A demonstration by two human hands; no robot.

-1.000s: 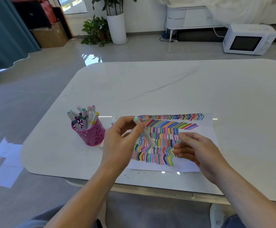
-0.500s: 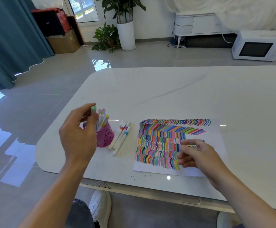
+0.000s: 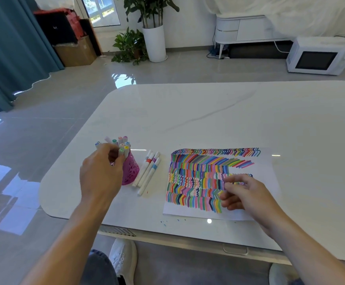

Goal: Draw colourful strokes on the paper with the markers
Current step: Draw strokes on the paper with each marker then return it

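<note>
- Fingers [image 3: 108, 149] of your left hand [image 3: 101, 173] curl in among the standing markers [image 3: 124, 146], thumb tucked against the barrels. Which single marker they close on cannot be told.
- Those markers are white-barrelled with coloured end caps: green, yellow, blue, pink and purple. They stand bunched and leaning in a pink holder [image 3: 131, 171].
- That holder is a perforated cup with a cut-out pattern in its wall, tilted toward the right beside your palm.
- Just beside the holder, on its right, three loose markers [image 3: 149, 171] lie side by side on the table, touching one another. They are white with red, purple and blue bands.
- Your right hand [image 3: 247, 194] hangs over the right half of the paper [image 3: 198, 173], well apart from every marker. Its fingers [image 3: 229, 185] are loosely curled with the tips drawn near together. The tips are blurred, so you cannot tell whether they pinch anything.
- That paper is a white sheet lying flat, packed with rows of short strokes, chevrons and zigzags in many colours. Its right margin and lower edge are bare.
- Small blue ink specks [image 3: 164, 223] dot the tabletop near the sheet's lower left corner.
- Beneath it all is a glossy white marble-look table [image 3: 208, 116] with rounded corners and a faint grey vein.
- Beyond it are a shiny grey tiled floor, a white microwave [image 3: 319, 56], a potted plant [image 3: 154, 42] and a teal curtain [image 3: 7, 48].
</note>
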